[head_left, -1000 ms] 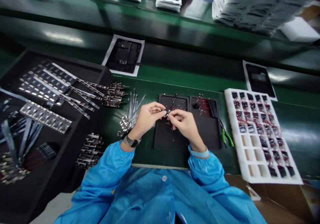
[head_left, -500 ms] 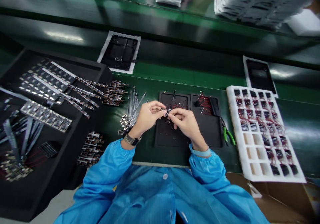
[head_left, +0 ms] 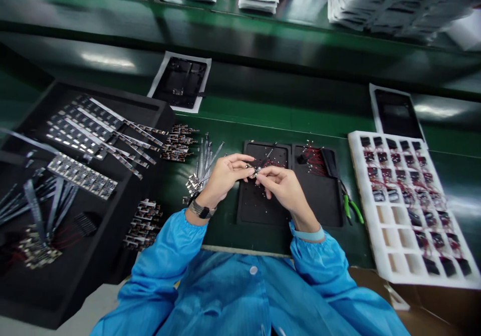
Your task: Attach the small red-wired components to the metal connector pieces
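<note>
My left hand [head_left: 227, 176] and my right hand [head_left: 280, 185] meet over a black divided tray [head_left: 259, 208]. Between their fingertips is a small electronic part [head_left: 256, 171], dark with bright metal bits and mostly covered by the fingers. Both hands are closed in a pinch on it. Under the hands, tiny loose parts and thin red wires lie scattered in the tray's left side. Its upper right compartment holds red-wired components [head_left: 312, 158] beside a black block [head_left: 329, 162]. Just left of my left hand lie circuit boards with grey flat cables [head_left: 203, 163].
Green-handled pliers [head_left: 351, 207] lie right of the tray. A white foam tray [head_left: 389, 246] holds several black wired components. On the left, a large black tray [head_left: 93, 246] carries boards and flex cables. Black device housings [head_left: 180, 80] lie on white sheets behind, with stacked sheets [head_left: 366, 5] above.
The whole view has shifted slightly, so the bench things appear farther right and a little lower. Both hands keep their pinch on the small part, with only slight finger movement.
</note>
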Tool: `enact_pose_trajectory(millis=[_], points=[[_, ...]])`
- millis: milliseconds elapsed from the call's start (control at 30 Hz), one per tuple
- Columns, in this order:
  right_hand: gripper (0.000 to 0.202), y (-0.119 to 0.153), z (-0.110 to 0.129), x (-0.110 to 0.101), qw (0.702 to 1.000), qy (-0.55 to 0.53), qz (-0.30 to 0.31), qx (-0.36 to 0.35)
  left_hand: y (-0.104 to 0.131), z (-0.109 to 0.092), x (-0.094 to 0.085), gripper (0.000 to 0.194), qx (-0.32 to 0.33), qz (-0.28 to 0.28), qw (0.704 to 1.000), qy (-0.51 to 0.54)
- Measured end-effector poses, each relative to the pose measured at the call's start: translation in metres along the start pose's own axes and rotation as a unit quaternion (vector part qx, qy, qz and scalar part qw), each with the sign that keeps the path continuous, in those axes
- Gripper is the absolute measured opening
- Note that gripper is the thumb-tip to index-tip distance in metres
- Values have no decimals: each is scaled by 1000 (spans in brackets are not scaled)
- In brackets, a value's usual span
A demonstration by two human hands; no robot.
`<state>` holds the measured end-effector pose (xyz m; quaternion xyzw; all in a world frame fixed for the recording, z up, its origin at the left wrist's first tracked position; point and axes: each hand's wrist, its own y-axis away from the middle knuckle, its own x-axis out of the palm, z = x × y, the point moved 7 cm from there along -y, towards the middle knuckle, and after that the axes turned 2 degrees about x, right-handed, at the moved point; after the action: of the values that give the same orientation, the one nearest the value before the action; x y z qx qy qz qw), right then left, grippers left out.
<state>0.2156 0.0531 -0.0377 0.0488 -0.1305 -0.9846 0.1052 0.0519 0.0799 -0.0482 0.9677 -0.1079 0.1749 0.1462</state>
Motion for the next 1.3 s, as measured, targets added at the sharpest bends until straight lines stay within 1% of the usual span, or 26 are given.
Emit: enact_pose_trajectory(millis=[200, 433, 600, 967, 1300], points=[[36, 0, 0, 0, 1000, -10, 6, 9, 0, 2, 0, 33, -23, 5, 1000, -1], [35, 0, -3, 0, 1000, -10, 14, 15, -1, 5, 0, 35, -22, 13, 1000, -2], [33, -1, -3, 1, 999, -33, 21, 16, -2, 6, -1, 34, -14, 19, 1000, -3], [36, -2, -6, 2, 998, -43, 27, 23, -1, 7, -2, 34, -11, 17, 1000, -6], [31, -4, -7, -1, 999, -34, 28, 20, -1, 8, -1, 36, -3, 4, 1000, 2]])
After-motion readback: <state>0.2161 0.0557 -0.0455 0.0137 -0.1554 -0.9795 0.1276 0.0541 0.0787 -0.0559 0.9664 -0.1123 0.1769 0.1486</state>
